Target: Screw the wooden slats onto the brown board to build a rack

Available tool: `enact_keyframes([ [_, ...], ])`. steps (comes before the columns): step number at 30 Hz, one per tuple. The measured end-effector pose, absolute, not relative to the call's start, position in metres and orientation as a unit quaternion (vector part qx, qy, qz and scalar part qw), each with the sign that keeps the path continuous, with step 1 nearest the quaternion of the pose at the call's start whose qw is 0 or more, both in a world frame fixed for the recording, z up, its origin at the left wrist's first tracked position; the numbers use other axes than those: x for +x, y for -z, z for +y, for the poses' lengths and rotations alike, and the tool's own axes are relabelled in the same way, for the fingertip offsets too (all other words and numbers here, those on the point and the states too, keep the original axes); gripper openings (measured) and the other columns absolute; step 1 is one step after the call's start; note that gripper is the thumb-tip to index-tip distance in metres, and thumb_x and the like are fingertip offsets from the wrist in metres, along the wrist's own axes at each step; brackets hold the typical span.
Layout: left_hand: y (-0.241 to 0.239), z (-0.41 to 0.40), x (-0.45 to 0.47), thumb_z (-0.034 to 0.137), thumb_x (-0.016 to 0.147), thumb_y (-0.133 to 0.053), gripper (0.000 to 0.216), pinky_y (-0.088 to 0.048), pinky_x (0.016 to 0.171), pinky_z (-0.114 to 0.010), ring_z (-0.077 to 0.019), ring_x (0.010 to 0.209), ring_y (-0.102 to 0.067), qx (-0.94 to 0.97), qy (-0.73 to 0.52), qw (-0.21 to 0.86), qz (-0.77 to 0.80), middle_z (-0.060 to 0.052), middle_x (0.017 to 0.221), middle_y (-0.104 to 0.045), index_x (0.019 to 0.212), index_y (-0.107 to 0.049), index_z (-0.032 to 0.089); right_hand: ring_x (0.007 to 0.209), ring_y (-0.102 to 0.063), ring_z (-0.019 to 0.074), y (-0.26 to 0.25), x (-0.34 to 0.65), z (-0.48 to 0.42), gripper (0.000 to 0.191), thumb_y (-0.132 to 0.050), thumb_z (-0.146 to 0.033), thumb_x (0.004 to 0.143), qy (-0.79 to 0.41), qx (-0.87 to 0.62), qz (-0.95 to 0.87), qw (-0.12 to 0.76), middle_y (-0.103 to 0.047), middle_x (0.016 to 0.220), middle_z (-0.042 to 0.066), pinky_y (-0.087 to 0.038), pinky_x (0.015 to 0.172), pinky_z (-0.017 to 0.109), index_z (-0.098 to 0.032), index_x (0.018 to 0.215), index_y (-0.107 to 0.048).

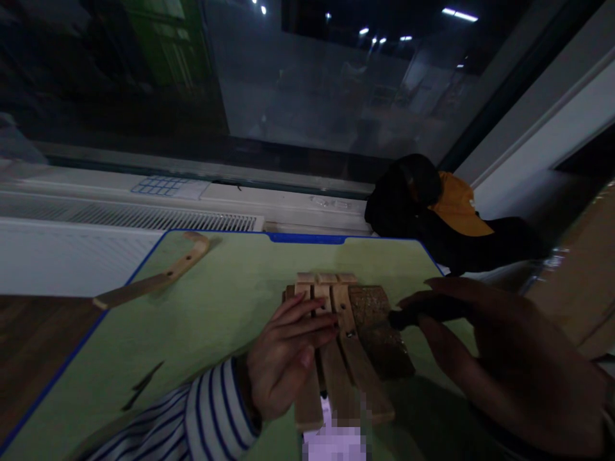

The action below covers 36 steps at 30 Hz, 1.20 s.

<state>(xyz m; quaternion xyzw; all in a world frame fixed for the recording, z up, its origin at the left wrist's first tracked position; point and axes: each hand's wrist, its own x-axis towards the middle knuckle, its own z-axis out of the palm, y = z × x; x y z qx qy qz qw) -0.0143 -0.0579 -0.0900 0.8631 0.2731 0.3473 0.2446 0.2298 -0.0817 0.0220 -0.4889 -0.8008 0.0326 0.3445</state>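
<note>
My left hand [288,355], in a striped sleeve, lies flat with fingers stretched on a bundle of wooden slats [343,358] on the green mat [211,320]. A dark rough block [379,333] sits against the slats' right side. My right hand [509,365] is curled around a dark handle [423,312] whose tip touches the block; what tool it is I cannot make out.
A curved wooden piece [158,276] lies at the mat's far left. A small dark sliver [144,384] rests near the left front. A black bag with an orange cap [456,208] sits at the back right by the window sill. A radiator grille [120,218] runs behind.
</note>
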Motion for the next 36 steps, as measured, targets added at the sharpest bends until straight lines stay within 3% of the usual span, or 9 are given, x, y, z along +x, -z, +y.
enact_keyframes([
  [10,0.0891,-0.0593,-0.0125,0.024,0.085,-0.035,0.040,-0.018,0.109,-0.047,-0.0234,0.129,-0.037,0.853,-0.365,0.257,0.271,-0.003,0.127,-0.059,0.116,-0.060,0.019,0.064,-0.064,0.0149,-0.0189,0.2214,-0.0777,0.032,-0.055,-0.022,0.083,0.022,-0.469,-0.831,0.299,-0.064,0.082,0.002,-0.053,0.055,0.024,-0.025,0.113,-0.047],
  [21,0.0893,-0.0572,-0.0152,0.015,0.078,-0.040,0.044,-0.016,0.109,-0.048,-0.0235,0.131,-0.036,0.854,-0.355,0.279,0.257,-0.003,0.129,-0.056,0.117,-0.059,0.021,0.067,-0.063,0.0157,-0.0162,0.2223,-0.0752,0.031,-0.054,-0.023,0.083,0.022,-0.464,-0.835,0.294,-0.064,0.083,0.003,-0.054,0.053,0.025,-0.024,0.114,-0.047],
  [27,0.0868,-0.0567,-0.0165,0.015,0.075,-0.040,0.048,-0.016,0.108,-0.050,-0.0245,0.131,-0.036,0.853,-0.354,0.291,0.250,-0.003,0.130,-0.056,0.119,-0.058,0.021,0.070,-0.063,0.0169,-0.0169,0.2229,-0.0759,0.032,-0.054,-0.021,0.082,0.030,-0.461,-0.838,0.290,-0.063,0.086,0.003,-0.055,0.064,0.030,-0.024,0.114,-0.048],
  [36,0.0861,-0.0563,-0.0176,0.012,0.075,-0.041,0.048,-0.018,0.108,-0.050,-0.0239,0.130,-0.037,0.855,-0.351,0.290,0.250,-0.003,0.129,-0.057,0.119,-0.058,0.021,0.072,-0.064,0.0181,-0.0165,0.2230,-0.0760,0.036,-0.054,-0.022,0.082,0.023,-0.462,-0.839,0.287,-0.064,0.088,0.003,-0.055,0.068,0.032,-0.025,0.116,-0.047],
])
